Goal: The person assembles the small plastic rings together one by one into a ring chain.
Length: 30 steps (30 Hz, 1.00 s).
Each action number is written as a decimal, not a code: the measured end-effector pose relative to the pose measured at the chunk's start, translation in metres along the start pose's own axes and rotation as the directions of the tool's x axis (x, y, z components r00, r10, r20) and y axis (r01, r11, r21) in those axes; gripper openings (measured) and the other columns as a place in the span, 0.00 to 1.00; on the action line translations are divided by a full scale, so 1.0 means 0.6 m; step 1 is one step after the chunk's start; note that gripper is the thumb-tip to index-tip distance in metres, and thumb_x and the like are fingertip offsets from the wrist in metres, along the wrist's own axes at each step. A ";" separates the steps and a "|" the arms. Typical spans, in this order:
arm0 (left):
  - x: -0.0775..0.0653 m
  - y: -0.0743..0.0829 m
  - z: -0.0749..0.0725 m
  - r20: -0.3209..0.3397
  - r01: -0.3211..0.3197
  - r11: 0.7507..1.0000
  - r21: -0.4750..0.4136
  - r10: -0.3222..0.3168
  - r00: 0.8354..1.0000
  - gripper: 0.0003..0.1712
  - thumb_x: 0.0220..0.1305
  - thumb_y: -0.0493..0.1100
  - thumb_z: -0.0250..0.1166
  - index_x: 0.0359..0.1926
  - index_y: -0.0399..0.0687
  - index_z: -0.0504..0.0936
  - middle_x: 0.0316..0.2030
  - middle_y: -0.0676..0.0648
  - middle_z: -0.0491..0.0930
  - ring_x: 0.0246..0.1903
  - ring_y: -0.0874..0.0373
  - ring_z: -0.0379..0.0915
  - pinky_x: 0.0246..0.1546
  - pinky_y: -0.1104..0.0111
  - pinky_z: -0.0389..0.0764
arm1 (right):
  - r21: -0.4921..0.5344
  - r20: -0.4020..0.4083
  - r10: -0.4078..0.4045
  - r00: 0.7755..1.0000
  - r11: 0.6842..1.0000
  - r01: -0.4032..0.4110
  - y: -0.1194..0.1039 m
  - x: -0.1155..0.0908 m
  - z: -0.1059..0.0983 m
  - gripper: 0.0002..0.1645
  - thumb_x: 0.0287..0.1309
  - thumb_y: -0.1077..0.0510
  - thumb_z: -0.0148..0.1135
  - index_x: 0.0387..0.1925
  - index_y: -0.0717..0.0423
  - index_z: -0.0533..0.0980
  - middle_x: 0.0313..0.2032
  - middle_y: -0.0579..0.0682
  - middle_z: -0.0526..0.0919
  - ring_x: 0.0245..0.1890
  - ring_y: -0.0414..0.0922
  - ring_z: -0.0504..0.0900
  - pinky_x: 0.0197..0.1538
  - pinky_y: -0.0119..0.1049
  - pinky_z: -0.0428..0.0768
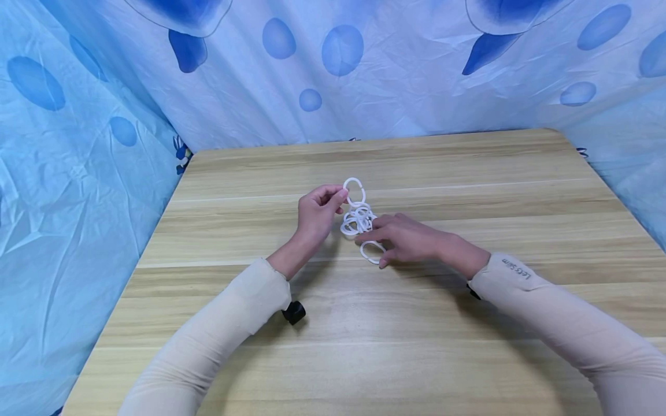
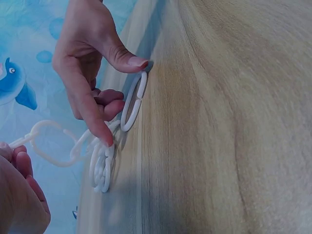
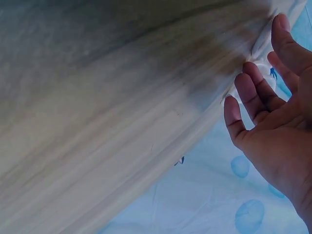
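White plastic C-shaped rings lie near the table's middle, several of them bunched in a pile (image 1: 358, 222). My left hand (image 1: 318, 211) pinches one white ring (image 1: 354, 179) between thumb and fingers at the pile's far side; in the left wrist view it links through another ring (image 2: 48, 161) toward the bunch. Over the pile's right side reaches my right hand (image 1: 408, 238), fingers spread and index fingertip at the bunched rings. Its thumb tip is right at the rim of a nearer ring (image 2: 127, 105). The right wrist view shows the fingers loosely bent, with the rings mostly hidden behind them.
A wood-grain table (image 1: 354, 346) extends around both hands. Blue patterned sheeting (image 1: 395, 75) hangs behind its far edge and along the sides. Below the left sleeve cuff sits a small black device (image 1: 294, 312).
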<state>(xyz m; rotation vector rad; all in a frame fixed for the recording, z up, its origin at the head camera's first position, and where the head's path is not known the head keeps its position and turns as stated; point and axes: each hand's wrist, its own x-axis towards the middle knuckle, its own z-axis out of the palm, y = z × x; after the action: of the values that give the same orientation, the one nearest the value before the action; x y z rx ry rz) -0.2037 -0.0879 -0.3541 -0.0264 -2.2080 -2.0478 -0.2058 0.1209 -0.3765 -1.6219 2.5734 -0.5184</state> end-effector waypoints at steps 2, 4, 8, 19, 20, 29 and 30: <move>0.000 -0.001 0.000 0.003 0.001 1.000 -0.002 -0.001 1.000 0.11 0.63 0.41 0.66 0.42 0.35 0.83 0.33 0.42 0.83 0.28 0.60 0.76 0.32 0.74 0.79 | -0.019 -0.013 -0.018 1.000 1.000 0.017 0.001 0.000 0.002 0.35 0.40 0.50 0.78 0.55 0.49 0.79 0.36 0.50 0.76 0.33 0.42 0.69 0.37 0.38 0.69; 0.001 -0.002 0.000 0.004 0.002 1.000 -0.004 -0.002 1.000 0.11 0.63 0.40 0.66 0.41 0.36 0.84 0.33 0.42 0.83 0.27 0.63 0.75 0.32 0.74 0.79 | -0.031 -0.023 -0.030 0.999 0.999 0.029 0.002 0.001 0.004 0.34 0.40 0.50 0.78 0.54 0.50 0.80 0.35 0.49 0.76 0.32 0.42 0.69 0.36 0.38 0.69; 0.002 -0.004 0.000 0.003 0.008 1.000 -0.006 -0.008 1.000 0.12 0.63 0.40 0.66 0.42 0.34 0.83 0.33 0.43 0.83 0.28 0.64 0.75 0.32 0.74 0.79 | -0.030 -0.037 -0.031 0.999 0.999 0.030 0.003 0.001 0.007 0.31 0.40 0.50 0.78 0.50 0.51 0.81 0.35 0.49 0.75 0.33 0.42 0.69 0.37 0.39 0.70; 0.003 -0.006 0.000 0.000 0.004 1.000 -0.009 -0.004 1.000 0.11 0.63 0.40 0.66 0.41 0.36 0.84 0.31 0.46 0.83 0.30 0.54 0.77 0.32 0.75 0.79 | 0.012 -0.018 0.051 0.999 0.999 -0.050 -0.003 0.004 0.008 0.29 0.39 0.51 0.78 0.47 0.52 0.78 0.46 0.50 0.75 0.46 0.47 0.74 0.46 0.48 0.73; 0.003 -0.006 0.000 0.000 0.002 1.000 -0.010 -0.002 1.000 0.10 0.63 0.40 0.66 0.41 0.36 0.84 0.31 0.46 0.83 0.31 0.51 0.77 0.32 0.75 0.79 | 0.018 -0.010 0.068 0.998 0.998 -0.068 -0.004 0.004 0.008 0.29 0.40 0.52 0.78 0.47 0.52 0.78 0.47 0.51 0.75 0.48 0.47 0.74 0.47 0.49 0.73; 0.003 -0.007 0.002 0.005 0.009 1.000 -0.012 -0.009 1.000 0.12 0.63 0.40 0.66 0.42 0.34 0.83 0.31 0.45 0.83 0.33 0.46 0.77 0.31 0.75 0.78 | -0.024 -0.013 0.107 0.994 0.994 -0.108 -0.015 -0.003 0.007 0.23 0.45 0.52 0.72 0.46 0.52 0.78 0.48 0.49 0.75 0.50 0.45 0.73 0.47 0.45 0.67; 0.003 -0.007 0.002 0.004 0.012 1.000 -0.013 -0.012 1.000 0.12 0.63 0.40 0.66 0.42 0.34 0.83 0.31 0.45 0.83 0.34 0.43 0.77 0.31 0.75 0.78 | -0.029 -0.018 0.105 0.994 0.994 -0.105 -0.015 -0.003 0.007 0.23 0.45 0.51 0.72 0.45 0.52 0.79 0.47 0.48 0.75 0.49 0.45 0.73 0.47 0.44 0.67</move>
<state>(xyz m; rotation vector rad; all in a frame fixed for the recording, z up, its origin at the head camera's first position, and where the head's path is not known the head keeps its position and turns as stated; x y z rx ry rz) -0.2058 -0.0871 -0.3580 -0.0190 -2.2031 -2.0698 -0.1961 0.1178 -0.3781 -1.4867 2.6733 -0.4894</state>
